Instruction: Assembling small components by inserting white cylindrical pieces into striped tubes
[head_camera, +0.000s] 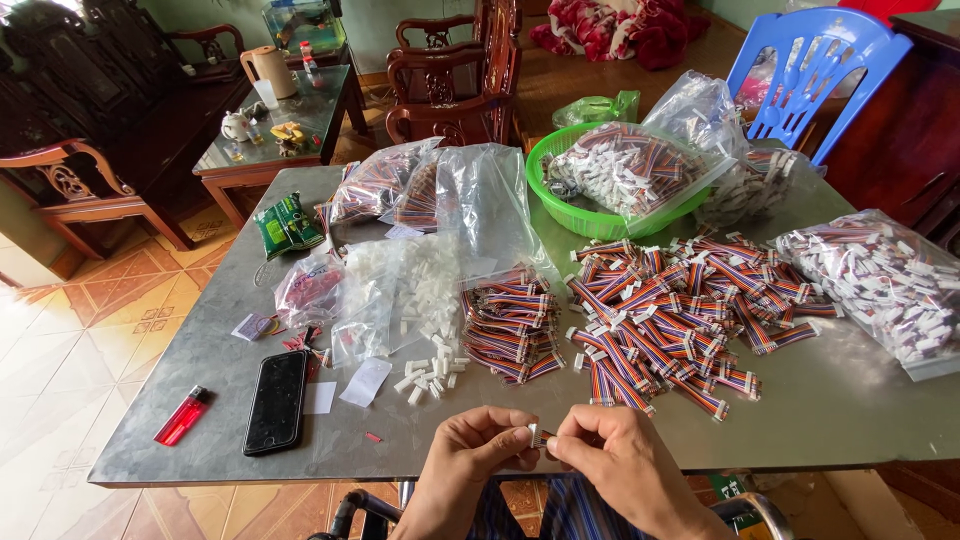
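Your left hand (478, 450) and right hand (612, 452) are both bare: no gloves, rings, watch or bracelet show on the fingers or wrists. Your forearms are uncovered too, with no sleeve reaching into view. Near the bottom edge, between your arms, you wear cloth striped in blue, dark and pale lines (560, 510).

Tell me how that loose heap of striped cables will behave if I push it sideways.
The cable heap would probably spread rather than slide as one, since the pieces lie loose and crisscrossed. Each looks thin and likely floppy and light. The smooth grey table should let them skid easily.
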